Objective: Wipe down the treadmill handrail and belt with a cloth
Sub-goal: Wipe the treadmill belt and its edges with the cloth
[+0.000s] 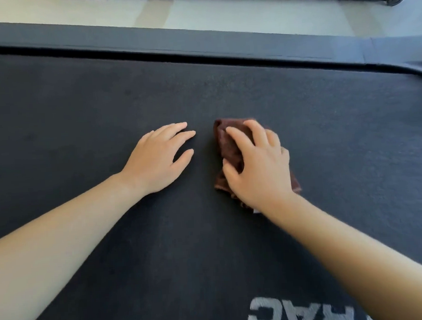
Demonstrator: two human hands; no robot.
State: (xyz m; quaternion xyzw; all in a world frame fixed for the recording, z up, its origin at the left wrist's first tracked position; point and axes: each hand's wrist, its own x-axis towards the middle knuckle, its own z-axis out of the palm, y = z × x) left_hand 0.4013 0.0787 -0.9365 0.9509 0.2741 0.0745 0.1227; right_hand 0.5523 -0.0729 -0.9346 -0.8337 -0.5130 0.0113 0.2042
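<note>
Your right hand (259,166) sits on the crumpled brown terry cloth (231,143). The fingers curl over the top of it and the thumb presses into its near left fold, so you are gripping it and pressing it down at once. The cloth lies on the wide black textured treadmill belt (225,89), about mid-width and just right of your left hand (155,160). That hand rests flat on the belt with its fingers straight and spread, holding nothing.

The cloth looks soft, light and limp. It will probably bunch and fold under your palm rather than slide as a flat pad, and a loose edge already trails out by your wrist. Take it across the middle of the bunch with the whole palm on top. The belt's grain looks rough enough to drag at the fabric, so expect some resistance.

The dark grey side rail (198,44) runs along the far edge. The handrail is not in view.
</note>
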